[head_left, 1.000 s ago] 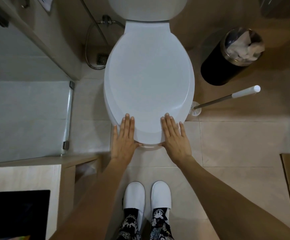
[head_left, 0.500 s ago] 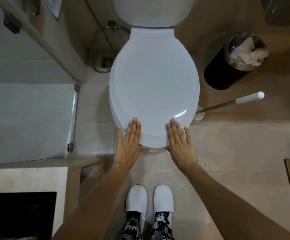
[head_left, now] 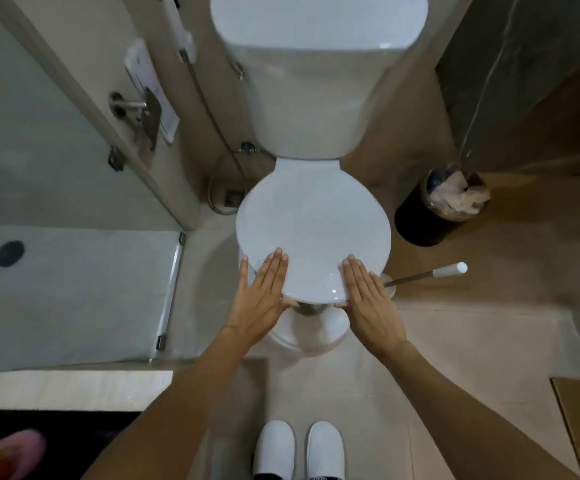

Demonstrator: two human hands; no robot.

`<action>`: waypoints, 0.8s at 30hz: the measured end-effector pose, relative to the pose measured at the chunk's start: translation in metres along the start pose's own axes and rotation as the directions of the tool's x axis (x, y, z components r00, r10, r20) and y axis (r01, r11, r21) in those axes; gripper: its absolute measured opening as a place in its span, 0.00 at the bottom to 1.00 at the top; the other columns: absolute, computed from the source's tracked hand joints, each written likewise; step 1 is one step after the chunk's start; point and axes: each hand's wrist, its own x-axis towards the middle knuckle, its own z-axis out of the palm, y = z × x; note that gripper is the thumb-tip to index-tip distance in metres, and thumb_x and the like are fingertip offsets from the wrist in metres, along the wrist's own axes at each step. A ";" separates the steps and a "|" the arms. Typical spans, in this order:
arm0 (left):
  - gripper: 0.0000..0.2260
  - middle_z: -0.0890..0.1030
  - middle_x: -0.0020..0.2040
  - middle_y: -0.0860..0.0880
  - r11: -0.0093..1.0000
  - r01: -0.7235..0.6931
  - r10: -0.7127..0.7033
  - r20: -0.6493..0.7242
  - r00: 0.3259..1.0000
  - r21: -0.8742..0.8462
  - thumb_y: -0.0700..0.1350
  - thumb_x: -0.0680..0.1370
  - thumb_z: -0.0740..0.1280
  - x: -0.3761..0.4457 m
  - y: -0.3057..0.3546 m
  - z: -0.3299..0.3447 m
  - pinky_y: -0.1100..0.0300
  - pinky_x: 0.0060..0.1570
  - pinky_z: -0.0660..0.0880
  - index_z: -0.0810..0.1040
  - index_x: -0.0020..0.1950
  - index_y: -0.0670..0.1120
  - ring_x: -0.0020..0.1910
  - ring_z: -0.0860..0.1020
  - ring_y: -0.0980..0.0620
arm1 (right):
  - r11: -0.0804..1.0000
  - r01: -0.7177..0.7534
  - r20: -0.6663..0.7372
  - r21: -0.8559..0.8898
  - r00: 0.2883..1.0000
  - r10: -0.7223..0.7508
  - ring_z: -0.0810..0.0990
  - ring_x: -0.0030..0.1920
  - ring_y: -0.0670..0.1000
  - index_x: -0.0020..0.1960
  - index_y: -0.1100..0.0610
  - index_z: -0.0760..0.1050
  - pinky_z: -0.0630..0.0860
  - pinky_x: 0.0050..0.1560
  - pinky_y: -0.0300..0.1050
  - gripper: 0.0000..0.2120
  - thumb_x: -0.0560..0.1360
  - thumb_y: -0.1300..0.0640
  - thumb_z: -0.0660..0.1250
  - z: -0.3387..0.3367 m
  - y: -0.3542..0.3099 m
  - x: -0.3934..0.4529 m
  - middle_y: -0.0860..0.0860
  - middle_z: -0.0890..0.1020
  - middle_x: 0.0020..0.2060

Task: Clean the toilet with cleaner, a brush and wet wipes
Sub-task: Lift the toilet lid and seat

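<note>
Up comes the lid, tilted off the bowl; left hand and right hand pinch its near edge, fingers flat. Black bin holds white tissue. Brush handle points right.

Seen from above: white toilet lid raised off the bowl at its front edge, held on either side by left hand and right hand, fingers straight on top, thumbs tucked beneath the rim. Toilet brush just right of the bowl, black bin beyond it. White slippers on the tiled floor.
</note>
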 end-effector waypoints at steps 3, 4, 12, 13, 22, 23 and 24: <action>0.33 0.58 0.77 0.42 0.999 -0.009 0.008 -0.021 1.000 -0.046 0.59 0.80 0.55 0.022 -0.016 -0.041 0.37 0.71 0.47 0.53 0.76 0.39 0.76 0.58 0.48 | 0.995 -0.006 -0.024 0.096 1.000 0.008 0.55 0.77 0.57 0.77 0.63 0.51 0.49 0.75 0.49 0.28 0.81 0.57 0.55 -0.041 0.006 0.023 0.58 0.55 0.77; 0.32 0.54 0.78 0.43 0.998 -0.009 0.007 -0.020 1.000 -0.058 0.58 0.81 0.52 0.030 -0.021 -0.054 0.40 0.72 0.42 0.49 0.77 0.39 0.77 0.54 0.48 | 0.993 -0.010 -0.038 0.116 0.999 0.015 0.53 0.77 0.56 0.78 0.62 0.49 0.47 0.75 0.47 0.28 0.82 0.55 0.53 -0.055 0.008 0.033 0.57 0.52 0.77; 0.27 0.46 0.79 0.47 0.974 0.143 -0.146 -0.005 0.989 -0.173 0.54 0.83 0.43 0.088 -0.034 -0.145 0.47 0.73 0.42 0.41 0.78 0.43 0.77 0.46 0.52 | 0.998 -0.016 -0.019 0.061 1.000 0.017 0.42 0.78 0.51 0.79 0.58 0.39 0.44 0.77 0.51 0.28 0.84 0.49 0.45 -0.146 0.026 0.107 0.52 0.43 0.79; 0.27 0.46 0.79 0.47 0.967 0.161 -0.165 -0.004 0.986 -0.195 0.54 0.83 0.43 0.096 -0.037 -0.153 0.47 0.73 0.43 0.41 0.78 0.43 0.77 0.47 0.52 | 0.997 -0.027 -0.012 0.071 1.000 0.028 0.42 0.78 0.51 0.79 0.57 0.40 0.45 0.77 0.52 0.28 0.84 0.49 0.44 -0.155 0.027 0.116 0.52 0.43 0.79; 0.30 0.45 0.79 0.45 0.960 0.137 -0.163 -0.089 0.983 -0.246 0.57 0.82 0.46 0.158 -0.071 -0.193 0.49 0.74 0.45 0.40 0.78 0.42 0.77 0.48 0.52 | 0.981 -0.134 0.011 0.140 0.991 0.133 0.42 0.78 0.51 0.79 0.58 0.41 0.47 0.76 0.55 0.28 0.84 0.48 0.43 -0.212 0.045 0.207 0.52 0.44 0.79; 0.31 0.44 0.79 0.45 0.961 0.117 -0.147 -0.104 0.984 -0.249 0.58 0.82 0.46 0.165 -0.075 -0.197 0.49 0.74 0.45 0.39 0.77 0.42 0.77 0.48 0.51 | 0.979 -0.141 0.012 0.150 0.990 0.141 0.41 0.78 0.51 0.79 0.58 0.41 0.47 0.76 0.55 0.28 0.84 0.48 0.43 -0.217 0.047 0.218 0.52 0.44 0.79; 0.31 0.43 0.79 0.45 0.965 0.101 -0.132 -0.115 0.985 -0.243 0.57 0.82 0.46 0.173 -0.078 -0.201 0.49 0.74 0.44 0.39 0.77 0.42 0.77 0.48 0.51 | 0.977 -0.148 0.011 0.156 0.989 0.149 0.41 0.78 0.52 0.79 0.58 0.41 0.46 0.76 0.55 0.28 0.84 0.48 0.43 -0.222 0.049 0.229 0.52 0.44 0.79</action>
